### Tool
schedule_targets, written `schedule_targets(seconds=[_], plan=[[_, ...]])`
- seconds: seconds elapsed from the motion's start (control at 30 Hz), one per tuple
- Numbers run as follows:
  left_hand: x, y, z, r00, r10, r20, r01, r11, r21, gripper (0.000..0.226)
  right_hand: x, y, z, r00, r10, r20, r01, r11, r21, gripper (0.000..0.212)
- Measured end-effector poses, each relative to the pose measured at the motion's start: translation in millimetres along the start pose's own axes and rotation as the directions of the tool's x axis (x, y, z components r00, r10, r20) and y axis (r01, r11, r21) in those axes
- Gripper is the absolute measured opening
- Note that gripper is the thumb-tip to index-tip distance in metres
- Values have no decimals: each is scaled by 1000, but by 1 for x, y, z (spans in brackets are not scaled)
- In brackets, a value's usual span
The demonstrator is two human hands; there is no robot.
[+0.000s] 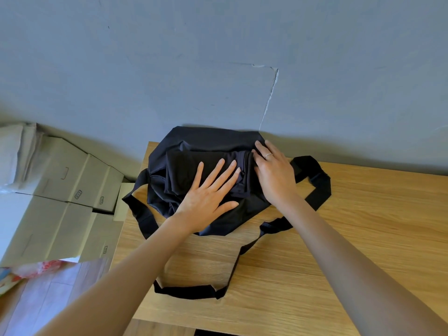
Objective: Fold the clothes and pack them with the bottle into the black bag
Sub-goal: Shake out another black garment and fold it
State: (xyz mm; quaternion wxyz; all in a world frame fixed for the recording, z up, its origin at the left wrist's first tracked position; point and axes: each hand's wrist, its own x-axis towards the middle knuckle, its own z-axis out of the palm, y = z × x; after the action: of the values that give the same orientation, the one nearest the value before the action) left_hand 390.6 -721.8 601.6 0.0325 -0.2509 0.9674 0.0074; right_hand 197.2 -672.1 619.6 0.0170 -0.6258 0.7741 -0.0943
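- Step in hand, by my read: packing. Folded dark clothes [206, 173] lie on/in the mouth of the black bag [213, 139], at the far edge of the wooden table [339, 238], against the wall.
- Left hand [208, 197]: flat, fingers spread wide, pressing the clothes down; holds nothing.
- Right hand [274, 173]: fingers at the right end of the bundle, touching; curl or pinch can't be told.
- Bottle: not in view; poss. already inside, can't confirm.
- Strap [189, 291] trails loose toward the near edge.
- Next move prob. needs the bundle tucked below the bag rim, opening held clear w/ one hand.
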Motion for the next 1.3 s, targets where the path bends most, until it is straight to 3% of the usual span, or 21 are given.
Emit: schedule_targets(seconds=[0.23, 0.4, 0.67, 0.73, 0.77, 0.87, 0.93, 1.07, 1.3], plan=[[-5, 1, -3, 1000, 10, -4, -10, 1000, -8, 65, 7, -11, -11, 984, 177, 17, -172, 928, 329, 37], [-8, 0, -5, 999, 33, -5, -33, 998, -48, 63, 12, -17, -7, 953, 297, 52, -264, 737, 623, 36], [-11, 0, -4, 997, 64, 40, -59, 992, -113, 63, 14, -20, -5, 930, 353, 104, -304, 577, 758, 36], [-12, -1, -4, 996, 62, 57, -53, 988, -146, 63, 12, -21, -7, 946, 316, 70, -268, 643, 717, 36], [-11, -1, -5, 996, 59, 65, -48, 986, -163, 64, 10, -21, -8, 960, 279, 39, -238, 730, 641, 36], [-8, -2, -9, 994, 42, 102, -23, 983, -180, 66, 3, -16, -9, 992, 74, -104, -49, 973, 225, 44], [-7, -2, -10, 993, 31, 116, -13, 988, -156, 65, 2, -11, -8, 994, -44, -103, 49, 998, 47, 61], [-9, -1, -9, 995, -14, 103, 25, 995, -101, 61, 11, -14, -12, 986, -158, -55, 155, 987, -51, 78], [-10, -2, -12, 991, -6, 132, 26, 989, -145, 66, 21, -18, -17, 979, -186, -84, 184, 982, -36, 66]])
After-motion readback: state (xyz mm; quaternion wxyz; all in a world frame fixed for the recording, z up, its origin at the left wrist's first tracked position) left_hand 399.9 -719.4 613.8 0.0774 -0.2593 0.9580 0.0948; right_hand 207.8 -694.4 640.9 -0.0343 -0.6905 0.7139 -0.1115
